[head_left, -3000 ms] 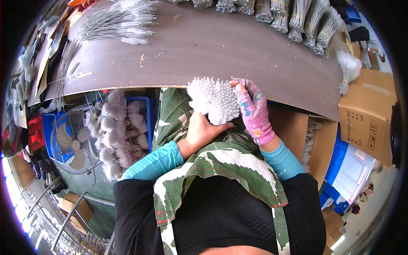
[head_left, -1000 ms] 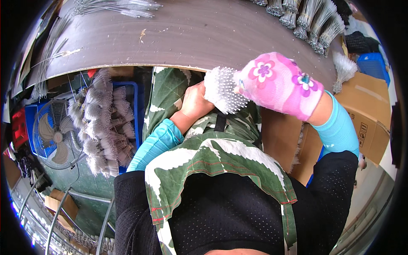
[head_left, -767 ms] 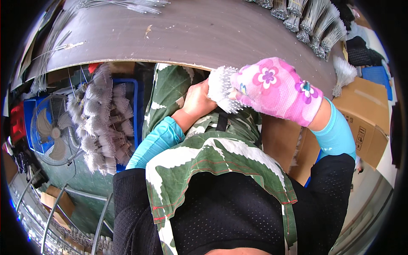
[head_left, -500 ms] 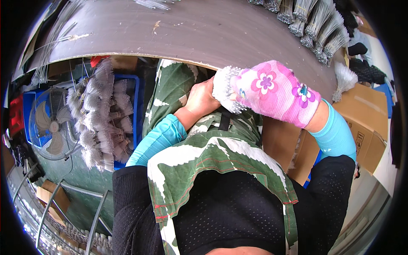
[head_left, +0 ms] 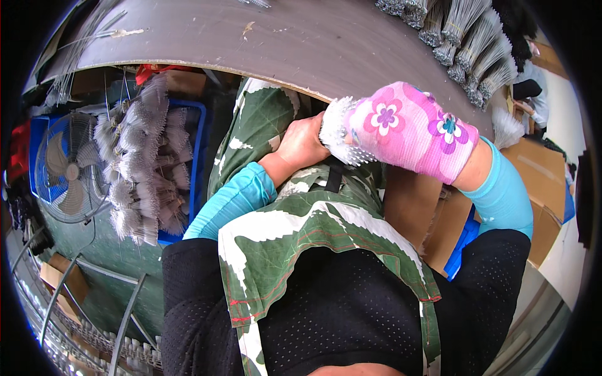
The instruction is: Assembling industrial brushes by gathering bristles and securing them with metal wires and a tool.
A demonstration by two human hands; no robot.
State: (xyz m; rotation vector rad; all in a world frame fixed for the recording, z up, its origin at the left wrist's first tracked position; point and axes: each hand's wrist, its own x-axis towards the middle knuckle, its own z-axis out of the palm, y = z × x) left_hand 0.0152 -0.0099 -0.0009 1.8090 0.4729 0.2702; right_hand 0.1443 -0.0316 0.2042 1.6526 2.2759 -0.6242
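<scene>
A bundle of thin brushes with white bristle tips (head_left: 337,133) sits between my hands, over my lap at the table's front edge. My bare left hand (head_left: 302,144) is closed around its left side. A pink flowered glove covers my right hand (head_left: 411,130), which curls against the bundle from the right. White bristles stick out along the glove's edge. The fingers of my right hand are mostly hidden by the glove, and the bundle's stems are hidden by both hands.
Several wire-stemmed brush bundles (head_left: 467,47) lie at the table's far right. Loose wires (head_left: 94,37) lie at its left end. Below stand a blue crate (head_left: 199,150) of bristle bundles and a fan (head_left: 72,169). Cardboard boxes (head_left: 533,178) are at right, with another person's arm (head_left: 525,108) beyond.
My view has shifted slightly, and another person's arm now shows at the far right. Both hands stay closed on the brush bundle, nearly in the same pose.
</scene>
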